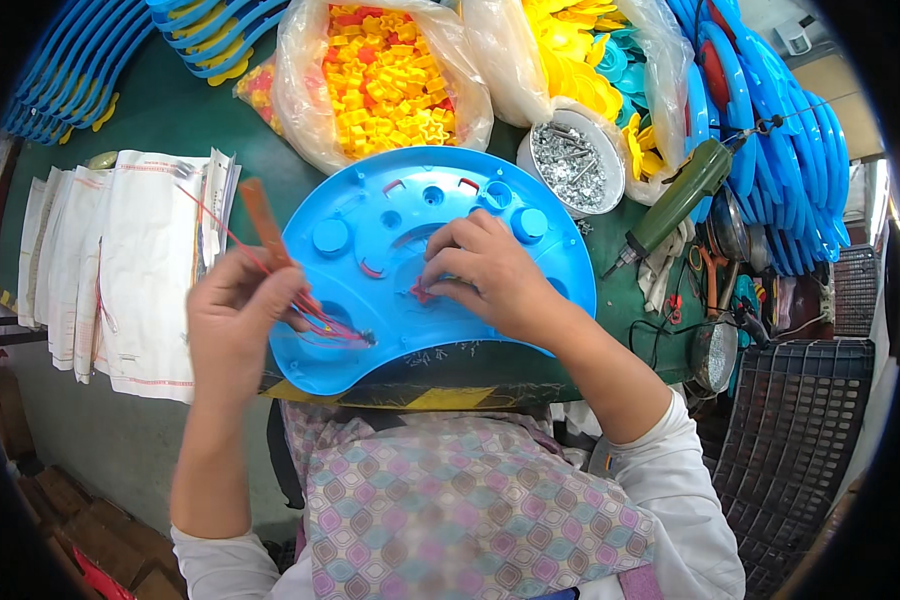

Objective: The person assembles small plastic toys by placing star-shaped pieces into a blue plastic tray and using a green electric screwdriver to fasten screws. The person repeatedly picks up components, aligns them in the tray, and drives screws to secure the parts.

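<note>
A curved blue plastic shell (370, 205) lies on the bench before me, its hollow side with posts and round recesses facing up. Over its left end, my left hand (238, 305) is closed on a bundle of thin red wires (328, 322). A flat orange-brown strip (261, 215) sticks up from the same grip, and a small dark part (367, 339) hangs at the wires' end. My right hand (485, 275) reaches into the middle of the shell, fingers pinched at a small red piece (422, 291), mostly hidden under them.
Bags of yellow and red star-shaped pieces (390, 80) and yellow and teal parts (575, 70) stand behind. A white bowl of screws (575, 165) and a green electric screwdriver (682, 195) are right. White packets (150, 270) lie left; blue shells (780, 130) are stacked right.
</note>
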Available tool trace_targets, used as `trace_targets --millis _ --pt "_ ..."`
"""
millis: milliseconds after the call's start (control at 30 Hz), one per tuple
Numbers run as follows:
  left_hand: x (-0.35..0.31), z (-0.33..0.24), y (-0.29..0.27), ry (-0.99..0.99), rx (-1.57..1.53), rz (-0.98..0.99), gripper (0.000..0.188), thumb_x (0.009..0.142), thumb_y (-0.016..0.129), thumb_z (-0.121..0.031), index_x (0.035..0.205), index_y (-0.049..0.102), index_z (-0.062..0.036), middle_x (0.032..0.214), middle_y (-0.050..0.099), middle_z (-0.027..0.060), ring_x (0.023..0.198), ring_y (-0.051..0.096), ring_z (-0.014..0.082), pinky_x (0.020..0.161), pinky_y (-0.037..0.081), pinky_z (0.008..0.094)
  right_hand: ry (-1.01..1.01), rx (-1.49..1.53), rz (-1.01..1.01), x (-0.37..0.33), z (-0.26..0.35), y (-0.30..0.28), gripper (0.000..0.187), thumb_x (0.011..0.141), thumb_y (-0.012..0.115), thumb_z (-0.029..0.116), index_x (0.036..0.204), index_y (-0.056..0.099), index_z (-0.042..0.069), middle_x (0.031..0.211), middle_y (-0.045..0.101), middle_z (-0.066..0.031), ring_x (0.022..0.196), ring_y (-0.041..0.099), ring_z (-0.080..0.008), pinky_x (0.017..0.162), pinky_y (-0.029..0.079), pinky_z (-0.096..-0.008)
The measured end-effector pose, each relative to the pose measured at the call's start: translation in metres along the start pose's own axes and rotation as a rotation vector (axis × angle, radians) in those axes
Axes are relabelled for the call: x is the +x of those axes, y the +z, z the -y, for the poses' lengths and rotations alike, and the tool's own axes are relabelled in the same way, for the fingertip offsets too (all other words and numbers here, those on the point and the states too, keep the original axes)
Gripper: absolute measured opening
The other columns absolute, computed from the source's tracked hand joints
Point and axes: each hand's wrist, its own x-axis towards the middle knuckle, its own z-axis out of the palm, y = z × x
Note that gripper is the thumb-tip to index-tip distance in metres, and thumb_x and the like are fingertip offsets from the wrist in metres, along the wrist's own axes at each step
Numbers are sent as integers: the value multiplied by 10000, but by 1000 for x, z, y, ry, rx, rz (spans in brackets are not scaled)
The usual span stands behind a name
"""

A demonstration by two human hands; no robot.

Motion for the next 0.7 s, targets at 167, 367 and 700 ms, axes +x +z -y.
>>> trace_targets --millis 167,367,700 --pt "-4 2 12 -204 105 150 188 942 742 -79 1079 691 40 860 705 77 711 670 106 590 544 229 8 -69 9 0 -7 4 129 834 786 147 950 735 169 1134 597 -42 1043 528 -275 956 420 -402" --pt "-1 7 27 -97 260 78 292 917 756 -57 1186 678 27 838 696 57 676 642 89 597 499 214 4 -78 62 2 -5 2 122 848 773 157 963 742 177 1135 591 -47 1072 526 -281 972 419 -409" --pt "0 13 36 6 383 86 457 877 762 -31 1290 574 17 827 714 92 687 669 127 658 526 262 89 -204 108 14 7 2 103 833 762 192 859 692 120 1039 589 -69 1030 540 -279 870 425 -413"
